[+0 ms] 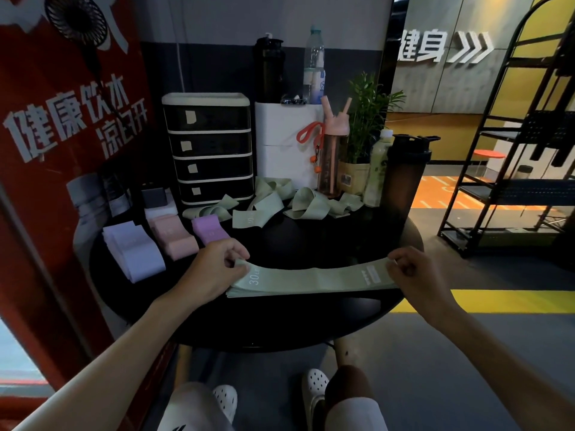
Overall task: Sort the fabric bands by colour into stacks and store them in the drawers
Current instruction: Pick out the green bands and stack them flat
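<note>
1. Red banner [62, 150] with white lettering, left of the drawer unit [211, 150].
2. Round black tabletop [311, 237], carries the drawer unit at its far side.
3. Drawer unit: four dark drawers, all pushed in, a pale label on each front.
4. White box [286, 144] just right of the drawer unit, two bottles on top of it.
5. Green stack [311, 279] of flat fabric bands, well in front of the drawer unit at the near edge, top band printed "30 LB".
6. Loose green bands [280, 200], tangled heap just in front and to the right of the drawer unit.
7. Pale lilac stack [133, 253], pink stack [174, 237] and purple stack [210, 230], in a row in front-left of the drawer unit, purple closest to it.
8. Pink bottle [334, 157], plant [367, 119] and dark shaker [404, 175], further right of the drawer unit, past the white box.
9. Left hand [214, 269]: grip clamped on the left end of the green stack's top band, thumb and fingers pinching.
10. Right hand [417, 272]: grip clamped on the right end of the same band, fingers curled over it.
</note>
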Motion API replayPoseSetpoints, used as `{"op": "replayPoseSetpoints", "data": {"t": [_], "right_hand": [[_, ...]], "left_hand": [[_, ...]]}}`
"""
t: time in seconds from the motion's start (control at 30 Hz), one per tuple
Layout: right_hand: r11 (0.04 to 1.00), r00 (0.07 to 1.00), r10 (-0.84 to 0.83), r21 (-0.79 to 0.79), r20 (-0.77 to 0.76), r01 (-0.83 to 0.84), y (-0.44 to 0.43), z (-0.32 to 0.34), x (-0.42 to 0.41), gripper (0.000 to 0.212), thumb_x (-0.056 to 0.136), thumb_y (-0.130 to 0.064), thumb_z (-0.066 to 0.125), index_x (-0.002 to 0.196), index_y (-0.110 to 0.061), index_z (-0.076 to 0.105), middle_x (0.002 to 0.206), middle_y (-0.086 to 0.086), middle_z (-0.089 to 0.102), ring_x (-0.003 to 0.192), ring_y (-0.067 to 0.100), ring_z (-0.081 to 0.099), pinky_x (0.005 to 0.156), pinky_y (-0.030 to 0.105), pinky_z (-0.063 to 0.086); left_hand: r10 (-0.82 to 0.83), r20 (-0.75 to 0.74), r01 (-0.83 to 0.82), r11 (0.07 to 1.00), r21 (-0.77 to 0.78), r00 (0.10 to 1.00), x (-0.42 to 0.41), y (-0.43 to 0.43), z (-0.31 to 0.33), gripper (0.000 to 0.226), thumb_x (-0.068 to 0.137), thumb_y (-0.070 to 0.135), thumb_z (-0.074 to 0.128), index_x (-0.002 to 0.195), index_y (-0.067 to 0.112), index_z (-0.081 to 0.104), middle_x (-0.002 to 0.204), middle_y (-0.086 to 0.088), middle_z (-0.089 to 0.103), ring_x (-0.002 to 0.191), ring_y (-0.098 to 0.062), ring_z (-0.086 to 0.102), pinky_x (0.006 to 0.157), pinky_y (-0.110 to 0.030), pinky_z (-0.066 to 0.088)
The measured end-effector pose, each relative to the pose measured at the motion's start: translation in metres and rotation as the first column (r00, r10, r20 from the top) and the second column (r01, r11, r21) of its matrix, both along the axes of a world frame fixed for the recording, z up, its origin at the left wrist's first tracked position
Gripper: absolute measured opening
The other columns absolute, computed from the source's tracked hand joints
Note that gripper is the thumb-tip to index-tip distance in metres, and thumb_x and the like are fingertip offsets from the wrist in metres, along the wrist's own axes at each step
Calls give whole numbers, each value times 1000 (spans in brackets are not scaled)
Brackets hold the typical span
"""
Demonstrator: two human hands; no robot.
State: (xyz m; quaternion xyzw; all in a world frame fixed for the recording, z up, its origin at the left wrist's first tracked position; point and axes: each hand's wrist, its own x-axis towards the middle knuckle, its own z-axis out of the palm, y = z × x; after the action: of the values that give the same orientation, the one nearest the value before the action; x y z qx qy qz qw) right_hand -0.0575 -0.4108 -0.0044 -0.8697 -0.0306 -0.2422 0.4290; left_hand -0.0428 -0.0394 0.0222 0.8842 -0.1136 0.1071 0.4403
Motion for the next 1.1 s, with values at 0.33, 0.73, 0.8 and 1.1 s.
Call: {"op": "replayPoseSetpoints", "data": {"t": [0.33, 0.73, 0.8, 1.1], "right_hand": [[995, 999, 17, -94, -37, -20, -8, -12, 2, 18, 92, -15, 62, 103, -28, 64, 109, 3, 51, 100, 17, 51, 84, 29, 44], [942, 996, 51, -328, -79, -75, -5, -10, -7, 24, 89, -13, 66, 108, -26, 70, 132, -3, 53, 124, 23, 44, 103, 42, 35], [928, 994, 21, -368, -103, -57, -2, -7, -8, 24, 89, -15, 65, 109, -27, 69, 132, -6, 53, 128, 21, 40, 104, 42, 27], [812, 973, 229, -549, -14, -199, 61, 21, -16, 47, 86, -52, 37, 122, -35, 63, 133, -21, 52, 130, 5, 35, 103, 30, 19]], "left_hand": [[-67, 83, 38, 948, 316, 994, -4, 0, -5, 19, 83, 44, 72, 99, 36, 65, 108, 16, 50, 99, -1, 52, 86, -24, 44], [-254, 49, 233, 937, 261, 966, -7, 11, -24, 47, 71, 73, 59, 108, 46, 69, 124, 34, 51, 122, 6, 46, 112, -43, 34], [-247, 53, 227, 941, 250, 967, -7, 11, -26, 44, 73, 70, 60, 108, 45, 69, 123, 32, 53, 122, 4, 48, 112, -45, 35], [-245, 71, 220, 942, 253, 967, -7, 10, -29, 41, 74, 68, 59, 106, 44, 68, 120, 27, 56, 122, 3, 48, 111, -44, 35]]}}
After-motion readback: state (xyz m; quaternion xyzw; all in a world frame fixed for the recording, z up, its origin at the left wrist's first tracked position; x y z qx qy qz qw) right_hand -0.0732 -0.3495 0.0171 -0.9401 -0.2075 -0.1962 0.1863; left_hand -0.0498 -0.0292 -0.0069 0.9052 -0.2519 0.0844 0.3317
